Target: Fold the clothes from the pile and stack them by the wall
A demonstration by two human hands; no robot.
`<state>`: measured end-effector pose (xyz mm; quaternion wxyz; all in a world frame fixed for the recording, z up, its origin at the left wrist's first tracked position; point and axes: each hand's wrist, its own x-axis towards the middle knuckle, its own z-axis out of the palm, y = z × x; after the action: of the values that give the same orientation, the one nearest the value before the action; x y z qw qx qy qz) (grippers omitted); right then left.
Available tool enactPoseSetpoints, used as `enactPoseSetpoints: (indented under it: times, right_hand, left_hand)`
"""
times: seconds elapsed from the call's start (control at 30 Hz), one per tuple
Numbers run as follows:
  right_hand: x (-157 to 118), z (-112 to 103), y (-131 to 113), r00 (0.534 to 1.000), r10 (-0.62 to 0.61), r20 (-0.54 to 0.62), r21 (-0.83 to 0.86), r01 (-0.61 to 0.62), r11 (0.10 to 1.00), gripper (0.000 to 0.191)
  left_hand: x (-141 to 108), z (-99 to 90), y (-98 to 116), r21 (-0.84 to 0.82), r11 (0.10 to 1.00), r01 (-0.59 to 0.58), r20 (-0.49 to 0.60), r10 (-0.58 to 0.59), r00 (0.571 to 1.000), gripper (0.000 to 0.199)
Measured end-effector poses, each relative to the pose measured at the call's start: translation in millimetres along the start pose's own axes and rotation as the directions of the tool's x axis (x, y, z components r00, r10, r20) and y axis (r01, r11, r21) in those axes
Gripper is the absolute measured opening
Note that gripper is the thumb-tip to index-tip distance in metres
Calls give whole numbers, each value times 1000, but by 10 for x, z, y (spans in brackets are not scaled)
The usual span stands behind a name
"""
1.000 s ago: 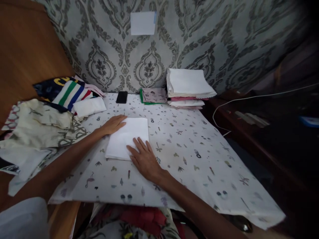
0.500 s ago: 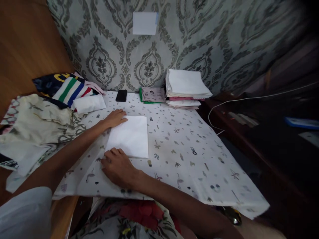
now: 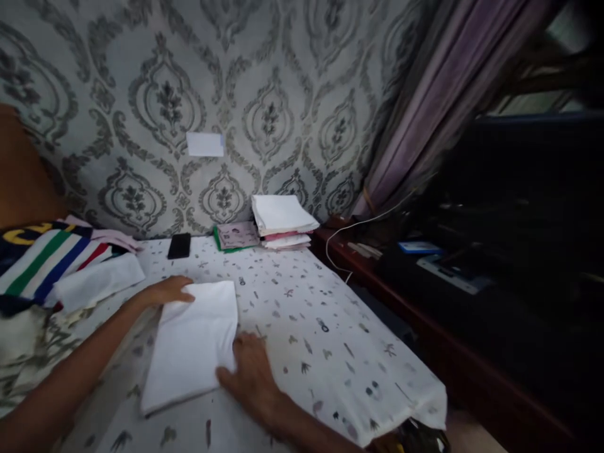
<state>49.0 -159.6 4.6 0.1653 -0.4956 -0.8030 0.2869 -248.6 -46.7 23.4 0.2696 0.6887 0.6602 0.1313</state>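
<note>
A folded white cloth (image 3: pixel 193 346) lies on the patterned table cover (image 3: pixel 292 314). At its far left corner is my left hand (image 3: pixel 167 290), fingers on the edge and thumb apart from them. My right hand (image 3: pixel 250 371) grips the cloth's near right side, thumb on top, and the fabric puckers there. Behind, against the wall, stands a stack of folded white and pink cloths (image 3: pixel 283 214), with a folded greyish-pink cloth (image 3: pixel 237 234) over a green one beside it.
A black phone (image 3: pixel 179 246) lies near the wall. Striped clothing (image 3: pixel 56 261) and other garments are heaped at the left. A white cable (image 3: pixel 365 221) runs over a dark red ledge at the right, near a blue item (image 3: pixel 419 247).
The view has swung right and up. My right hand has moved from the cloth's near left corner to its right side and taken hold there. My left hand remains at the far left corner.
</note>
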Motion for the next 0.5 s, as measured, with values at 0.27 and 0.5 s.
enactPoseSetpoints:
  times: [0.27, 0.5]
  right_hand:
    - [304, -495, 312, 990, 130, -48, 804, -39, 594, 19]
    - [441, -988, 849, 864, 450, 226, 913, -349, 213, 18]
  left_hand:
    - [-445, 159, 373, -695, 707, 126, 37, -141, 989, 65]
    - [-586, 672, 762, -853, 422, 309, 212, -260, 942, 59]
